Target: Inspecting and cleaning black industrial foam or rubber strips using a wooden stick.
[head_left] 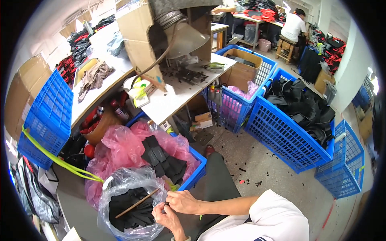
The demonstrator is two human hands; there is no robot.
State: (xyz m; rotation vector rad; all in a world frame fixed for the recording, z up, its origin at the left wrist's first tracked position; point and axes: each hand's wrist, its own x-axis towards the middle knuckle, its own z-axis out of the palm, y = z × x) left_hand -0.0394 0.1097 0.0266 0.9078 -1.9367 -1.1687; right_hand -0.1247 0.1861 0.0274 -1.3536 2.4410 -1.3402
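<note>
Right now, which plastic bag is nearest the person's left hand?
The open clear bag, just left of the left hand, with a brown stick lying over its black pieces. The pink plastic beyond it is farther away.

Dark item (167,204) between the fingers (158,209): largely covered, kind indeterminate. Left wrist (179,233), just below the fingers: forearm cut off by the lower edge. Scraps (259,183) on the floor (238,148), upper right of the fingers: too small to identify.
</note>
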